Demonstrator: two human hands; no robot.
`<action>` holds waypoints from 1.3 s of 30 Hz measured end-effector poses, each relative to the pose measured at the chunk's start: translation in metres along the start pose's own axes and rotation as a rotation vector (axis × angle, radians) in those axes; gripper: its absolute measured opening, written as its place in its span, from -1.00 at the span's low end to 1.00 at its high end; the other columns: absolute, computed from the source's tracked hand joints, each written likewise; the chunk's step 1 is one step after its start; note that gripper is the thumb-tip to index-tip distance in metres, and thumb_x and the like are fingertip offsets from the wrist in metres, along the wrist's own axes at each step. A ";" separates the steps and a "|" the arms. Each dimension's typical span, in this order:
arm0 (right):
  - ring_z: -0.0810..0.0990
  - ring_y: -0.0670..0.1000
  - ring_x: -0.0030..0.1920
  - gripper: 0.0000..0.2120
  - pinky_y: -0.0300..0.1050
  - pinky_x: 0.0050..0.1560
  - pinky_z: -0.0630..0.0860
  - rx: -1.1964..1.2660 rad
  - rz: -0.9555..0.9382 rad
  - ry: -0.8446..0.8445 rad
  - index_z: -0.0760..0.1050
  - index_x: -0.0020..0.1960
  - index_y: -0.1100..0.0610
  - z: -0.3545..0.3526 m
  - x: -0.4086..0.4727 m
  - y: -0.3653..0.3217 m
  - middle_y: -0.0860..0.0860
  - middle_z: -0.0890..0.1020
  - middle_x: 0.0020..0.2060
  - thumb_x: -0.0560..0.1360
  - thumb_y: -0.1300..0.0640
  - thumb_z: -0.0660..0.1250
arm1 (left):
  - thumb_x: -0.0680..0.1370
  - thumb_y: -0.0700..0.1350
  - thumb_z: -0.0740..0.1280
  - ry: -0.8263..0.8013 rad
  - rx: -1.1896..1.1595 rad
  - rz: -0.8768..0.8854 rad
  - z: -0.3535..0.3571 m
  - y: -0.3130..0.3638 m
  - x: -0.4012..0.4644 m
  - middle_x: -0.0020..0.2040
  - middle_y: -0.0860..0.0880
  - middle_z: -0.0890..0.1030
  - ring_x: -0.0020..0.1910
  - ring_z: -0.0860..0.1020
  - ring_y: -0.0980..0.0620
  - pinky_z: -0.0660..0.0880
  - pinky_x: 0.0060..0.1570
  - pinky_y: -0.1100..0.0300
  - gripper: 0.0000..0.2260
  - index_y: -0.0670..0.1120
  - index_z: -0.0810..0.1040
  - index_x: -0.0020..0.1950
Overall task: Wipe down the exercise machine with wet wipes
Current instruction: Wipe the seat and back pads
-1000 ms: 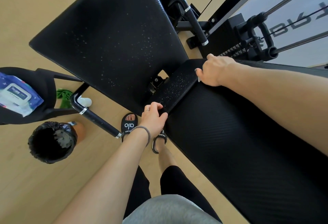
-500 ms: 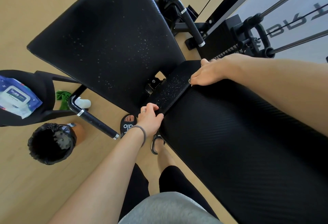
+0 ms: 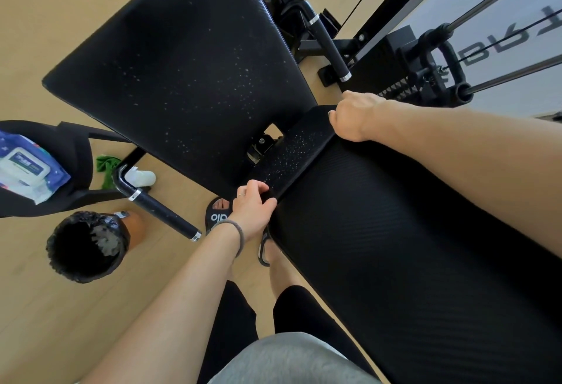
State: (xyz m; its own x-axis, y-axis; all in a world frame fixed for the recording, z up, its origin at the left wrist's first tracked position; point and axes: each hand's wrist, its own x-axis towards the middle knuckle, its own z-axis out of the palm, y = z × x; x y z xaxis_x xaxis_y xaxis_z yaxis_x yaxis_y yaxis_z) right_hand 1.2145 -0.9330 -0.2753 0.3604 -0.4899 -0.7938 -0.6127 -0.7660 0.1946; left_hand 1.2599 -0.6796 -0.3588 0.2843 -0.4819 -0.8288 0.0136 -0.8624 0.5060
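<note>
The exercise machine fills the view: a wide black seat pad (image 3: 182, 64) dotted with pale specks, and a long ribbed black pad (image 3: 410, 246) running toward me. The long pad ends in a short speckled section (image 3: 292, 152). My left hand (image 3: 254, 204) grips the near corner of that section, thumb on top and fingers curled under the edge. My right hand (image 3: 352, 116) is curled over its far corner. No wipe shows in either hand. The blue wet wipes pack (image 3: 24, 167) lies on a black stool (image 3: 76, 152) at the left.
A bin lined with a black bag (image 3: 82, 246) stands on the wooden floor at lower left. A green cloth (image 3: 106, 164) and a white bottle (image 3: 141, 177) lie beside the machine's handle bar (image 3: 161, 210). Cables and the weight stack (image 3: 441, 58) rise at upper right.
My right hand went from lying flat on the pad's end to curling over its far corner. My left hand has stayed on the near corner.
</note>
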 end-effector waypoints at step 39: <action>0.53 0.13 0.22 -0.57 0.04 0.16 0.34 0.681 0.111 -0.154 0.53 0.28 0.17 -0.020 0.019 0.049 0.15 0.60 0.18 0.71 -0.02 -0.01 | 0.56 -0.16 0.38 -0.031 0.535 0.844 0.016 0.149 0.106 0.20 -0.06 0.41 -0.03 0.52 -0.05 0.52 -0.03 0.10 -0.55 0.03 0.37 0.43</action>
State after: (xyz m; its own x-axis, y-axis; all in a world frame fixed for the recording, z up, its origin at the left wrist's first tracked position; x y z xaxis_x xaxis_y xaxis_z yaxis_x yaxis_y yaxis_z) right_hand 1.2050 -0.9882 -0.2692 0.1976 -0.4471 -0.8724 -0.9620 -0.2597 -0.0848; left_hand 1.2771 -0.8616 -0.3752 -0.0232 -0.9662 -0.2567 -0.6170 -0.1882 0.7641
